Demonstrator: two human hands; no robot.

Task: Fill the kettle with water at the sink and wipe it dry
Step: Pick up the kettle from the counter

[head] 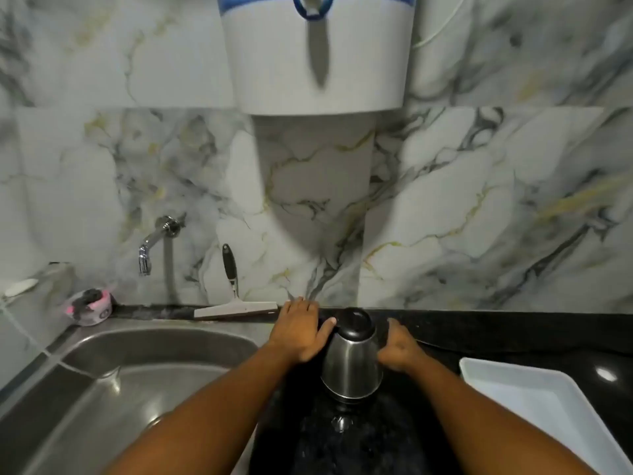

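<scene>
The left hand (301, 332) is lying flat, fingers spread apart, thumb touching the black lid (354, 323) of the kettle (352, 363). The right hand (399, 351) is curling beside the kettle's other side (its grip cannot be told). The kettle is standing on the dark bench (479, 329), just beside the sink (137, 371).

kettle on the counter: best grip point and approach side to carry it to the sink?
Judging by its pose, the kettle stands upright on the black counter, lid shut. Its handle is hidden behind the right hand, so grip there from the right; the smooth tapered steel body looks slippery.
</scene>
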